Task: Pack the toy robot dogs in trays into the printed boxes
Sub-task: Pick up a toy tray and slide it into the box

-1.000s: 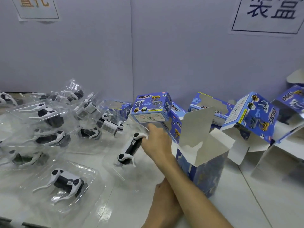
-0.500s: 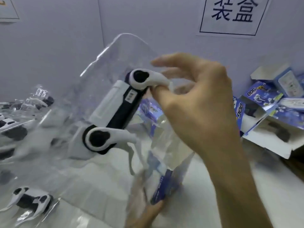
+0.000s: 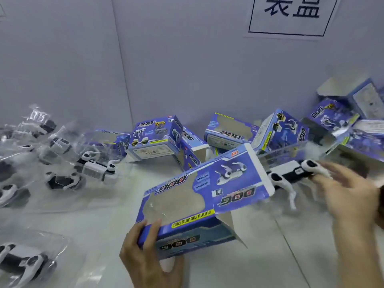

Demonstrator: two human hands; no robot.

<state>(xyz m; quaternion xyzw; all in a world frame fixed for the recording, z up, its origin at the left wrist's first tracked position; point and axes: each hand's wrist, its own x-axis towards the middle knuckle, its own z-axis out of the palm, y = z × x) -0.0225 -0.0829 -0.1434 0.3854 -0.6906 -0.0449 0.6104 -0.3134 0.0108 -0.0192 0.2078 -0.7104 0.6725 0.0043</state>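
1. The left hand holds the box by its near left corner. Its grip pinches the card, with the thumb on the windowed top and the fingers curled underneath.
2. The box is blue and printed "DOG". It is tilted, rising to the right, and its open end faces right. A flap stands out flat on that side.
3. The dog, white and black, lies in a clear tray just right of the box's open end. Its near end is hidden behind the flap, and it is not inside the box.
4. The right hand is right of the box. Its grip pinches the dog at the end farthest from the box. The fingers are blurred, so their exact hold is unclear.
5. Beyond the box, other boxes of the same print are piled against the wall, and several are open.
6. Left of the box, spare trays with dogs in them lie on the desk. One more lies at the near left.
7. Above the box and to its right, a sign with dark characters in a frame hangs on the wall.
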